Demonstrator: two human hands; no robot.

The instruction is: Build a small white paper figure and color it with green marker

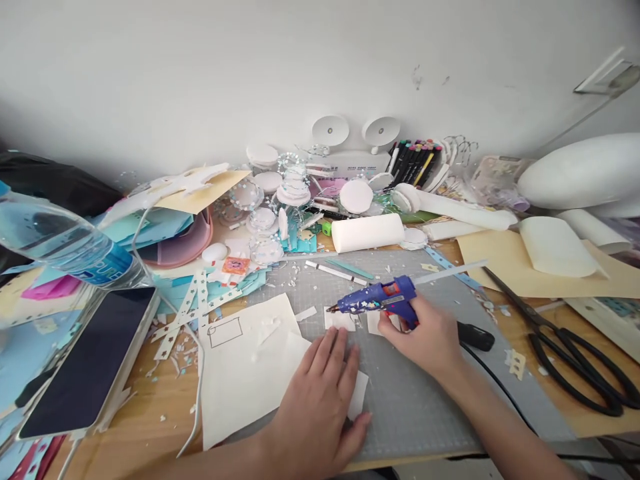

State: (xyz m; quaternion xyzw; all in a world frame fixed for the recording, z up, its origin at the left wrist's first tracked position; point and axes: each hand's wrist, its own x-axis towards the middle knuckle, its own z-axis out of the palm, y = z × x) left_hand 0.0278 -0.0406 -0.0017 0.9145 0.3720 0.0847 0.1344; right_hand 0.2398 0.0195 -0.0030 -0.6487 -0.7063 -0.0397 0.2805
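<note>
hands apart, i have the right hand clamped on the glue gun, left hand flat near its nozzle. a slip could burn fingers.

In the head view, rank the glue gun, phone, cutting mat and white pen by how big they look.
Largest to smallest:
1. Cutting mat
2. Phone
3. Glue gun
4. White pen

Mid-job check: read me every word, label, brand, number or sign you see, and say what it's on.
"PUR", any further letters unclear: blue label on the clear bottle.
Too small or blurred to read: print on the white box, the orange packet and the blue glue gun.
</note>
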